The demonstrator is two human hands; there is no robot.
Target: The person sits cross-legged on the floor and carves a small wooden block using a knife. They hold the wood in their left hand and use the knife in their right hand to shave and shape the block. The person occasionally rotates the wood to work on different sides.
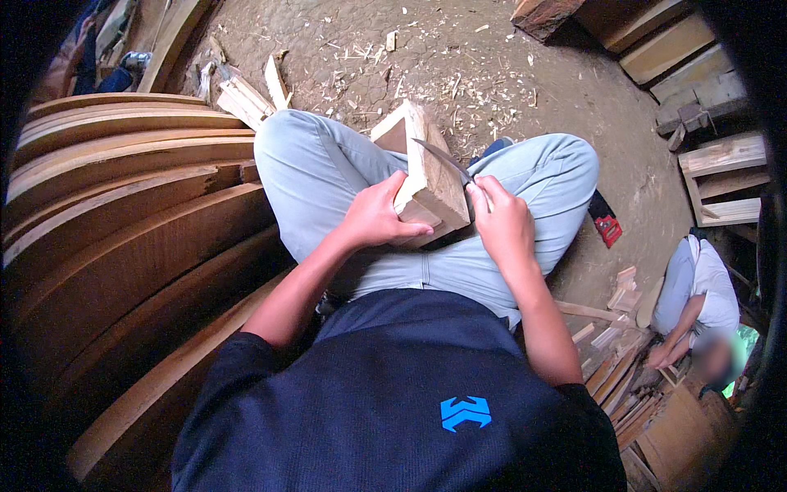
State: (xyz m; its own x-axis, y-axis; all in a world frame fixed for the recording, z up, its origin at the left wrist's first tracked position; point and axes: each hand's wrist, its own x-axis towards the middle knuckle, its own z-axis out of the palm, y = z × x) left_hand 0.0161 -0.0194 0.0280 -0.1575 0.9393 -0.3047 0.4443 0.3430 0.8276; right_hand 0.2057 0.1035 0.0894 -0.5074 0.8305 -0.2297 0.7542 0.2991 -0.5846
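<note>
- Curved planks [123, 205] stacked at left of frame; dirt floor [508, 90] at top, littered with chips.
- Person sits cross-legged, frame centre; a second person [697, 303] crouches lower right over wood scraps [623, 377], well apart.
- Block [426, 176], pale wood, rests on the lap at frame centre, tilted, one end pointing toward the floor.
- Left hand [377, 217] clamped on the block's near end, thumb on the side face.
- Right hand [502, 221] clenched round the knife [447, 160] handle; blade lies across the block's top right edge.
- Judgement: to carve well, keep the block pinned against the thigh, cut with the grain in thin passes, edge aimed away from the left fingers and legs.
- Risk: a slip sends the blade toward the knee.
</note>
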